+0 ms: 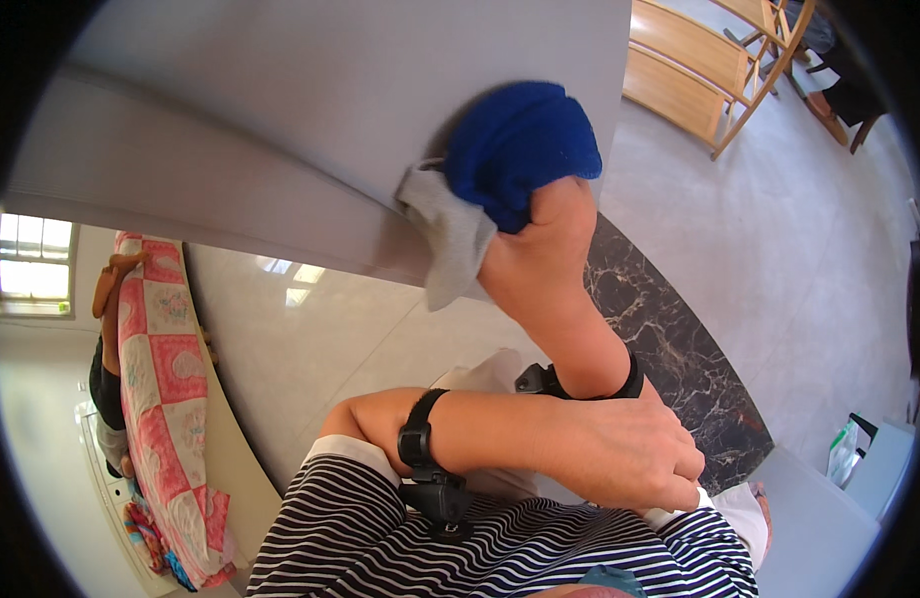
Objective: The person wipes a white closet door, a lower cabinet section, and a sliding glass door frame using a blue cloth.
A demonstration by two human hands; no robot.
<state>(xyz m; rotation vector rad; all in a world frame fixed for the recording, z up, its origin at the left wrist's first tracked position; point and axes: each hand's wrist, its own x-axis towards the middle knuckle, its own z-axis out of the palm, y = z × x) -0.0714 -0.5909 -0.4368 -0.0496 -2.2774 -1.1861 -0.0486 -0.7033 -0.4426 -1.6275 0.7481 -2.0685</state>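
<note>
My right hand (550,239) reaches up and presses a blue cloth (525,145) against a grey door panel (310,90). A light grey cloth (448,224) hangs beneath the blue one, over the panel's ridge, and touches the same hand. The right fingers are mostly hidden by the cloth. My left forearm crosses over the right arm, and my left hand (634,453) is closed by the right elbow. Its curled fingers are at the white-edged cuff of my right sleeve (669,516). Both forearms carry black straps with small devices.
A dark marbled threshold strip (659,329) crosses the pale tiled floor. A wooden slatted bench (689,75) and another person's foot (827,118) are at upper right. At left, another person (106,369) is beside a pink patchwork quilt (171,379) and a window (36,264).
</note>
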